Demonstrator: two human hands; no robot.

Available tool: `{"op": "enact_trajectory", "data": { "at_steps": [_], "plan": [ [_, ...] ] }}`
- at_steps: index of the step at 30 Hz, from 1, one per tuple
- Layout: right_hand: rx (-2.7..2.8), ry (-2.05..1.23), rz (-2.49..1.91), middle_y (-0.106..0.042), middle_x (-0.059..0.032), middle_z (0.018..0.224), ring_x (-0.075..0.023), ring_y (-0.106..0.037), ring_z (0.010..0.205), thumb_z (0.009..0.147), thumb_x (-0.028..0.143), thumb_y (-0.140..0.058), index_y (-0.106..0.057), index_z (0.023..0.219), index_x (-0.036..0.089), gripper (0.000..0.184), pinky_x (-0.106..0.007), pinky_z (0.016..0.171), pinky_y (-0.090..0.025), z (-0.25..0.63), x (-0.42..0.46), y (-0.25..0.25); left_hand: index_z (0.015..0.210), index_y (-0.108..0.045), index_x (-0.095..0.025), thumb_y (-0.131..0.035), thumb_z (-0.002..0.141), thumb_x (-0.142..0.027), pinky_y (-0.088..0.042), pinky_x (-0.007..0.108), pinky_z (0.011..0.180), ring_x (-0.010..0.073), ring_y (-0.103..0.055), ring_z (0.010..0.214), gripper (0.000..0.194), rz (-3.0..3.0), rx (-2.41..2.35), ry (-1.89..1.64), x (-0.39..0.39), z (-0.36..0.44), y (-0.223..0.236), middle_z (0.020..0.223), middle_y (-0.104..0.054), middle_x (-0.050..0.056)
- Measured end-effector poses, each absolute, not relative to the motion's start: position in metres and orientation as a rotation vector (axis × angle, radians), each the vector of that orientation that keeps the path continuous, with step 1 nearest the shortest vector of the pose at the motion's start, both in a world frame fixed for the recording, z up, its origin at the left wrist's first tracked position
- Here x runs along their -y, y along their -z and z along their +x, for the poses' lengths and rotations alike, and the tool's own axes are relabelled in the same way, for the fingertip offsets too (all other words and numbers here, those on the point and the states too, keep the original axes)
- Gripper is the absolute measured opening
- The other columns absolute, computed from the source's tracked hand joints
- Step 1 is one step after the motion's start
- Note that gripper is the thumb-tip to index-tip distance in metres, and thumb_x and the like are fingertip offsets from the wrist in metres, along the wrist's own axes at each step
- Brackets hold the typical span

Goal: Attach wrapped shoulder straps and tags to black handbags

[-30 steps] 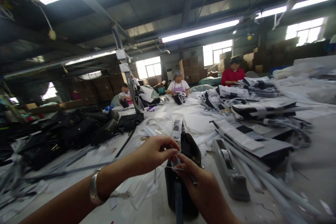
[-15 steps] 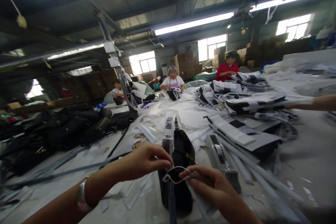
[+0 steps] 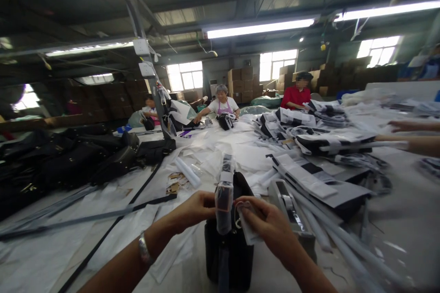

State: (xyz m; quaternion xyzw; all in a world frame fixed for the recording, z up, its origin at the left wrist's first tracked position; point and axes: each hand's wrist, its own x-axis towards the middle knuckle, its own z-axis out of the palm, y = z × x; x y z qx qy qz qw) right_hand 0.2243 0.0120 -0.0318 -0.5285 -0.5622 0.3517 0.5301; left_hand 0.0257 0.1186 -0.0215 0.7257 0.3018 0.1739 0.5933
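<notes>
Under a dim ceiling point(image 3: 202, 2), long tube lights point(image 3: 261, 28) are hung, and cardboard boxes point(image 3: 241, 84) are stacked at the far side. Below, a wide table point(image 3: 388, 219) is largely covered with white sheets point(image 3: 202, 145); black bags point(image 3: 79, 155) are heaped at the left, and wrapped bags point(image 3: 311, 143) are piled at the right. Nearest the camera, one black bag point(image 3: 244, 256) is set on the table, with a grey tape dispenser point(image 3: 288, 203) just to its right. Over this bag, a plastic-wrapped strap point(image 3: 224, 197) is pinched at its left edge by the grip of the left hand point(image 3: 192, 213). In the right grip point(image 3: 266, 219), a white piece point(image 3: 250, 233) is pinched, with a thin white cord point(image 3: 238, 223) curled beside it, near the strap.

The strap is probably best steadied with light pressure, so that the film is not creased, while the cord is kept untwisted and clear of the fingers. No brand or lettering can be read; whether the white piece is printed cannot be told.
</notes>
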Motion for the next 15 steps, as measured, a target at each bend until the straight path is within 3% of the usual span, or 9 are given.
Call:
{"op": "enact_trajectory", "data": {
  "at_steps": [3,7,15],
  "plan": [
    [1.262,-0.862,-1.228,-0.076,-0.0055,0.098,-0.0244,-0.071,0.092,0.089,0.038,-0.062,-0.074,0.109,0.021,0.029,-0.032,0.08,-0.057,0.217,-0.02,0.036,0.09,-0.079,-0.016,-0.083,0.067,-0.038,-0.049,0.029,0.075,0.0207,-0.065,0.078,0.033,1.583,-0.669,-0.374,-0.121,0.038,0.03,0.084,-0.075,0.005],
    [1.208,-0.854,-1.241,-0.077,-0.0053,0.095,-0.0242,-0.071,0.087,0.089,0.041,-0.061,-0.073,0.107,0.02,0.03,-0.031,0.074,-0.057,0.215,-0.025,0.039,0.083,-0.078,-0.013,-0.084,0.065,-0.033,-0.046,0.025,0.065,0.0159,-0.061,0.067,0.028,1.467,-0.685,-0.438,-0.121,0.045,0.039,0.075,-0.071,0.004],
    [1.31,-0.656,-1.41,-0.075,-0.0052,0.104,-0.0255,-0.068,0.101,0.091,0.038,-0.059,-0.072,0.11,0.023,0.028,-0.037,0.092,-0.053,0.23,-0.011,0.045,0.098,-0.075,-0.015,-0.075,0.08,-0.041,-0.047,0.026,0.077,0.0183,-0.063,0.085,0.032,1.355,-0.728,-0.593,-0.108,0.024,0.041,0.093,-0.072,0.006]
  ]
}}
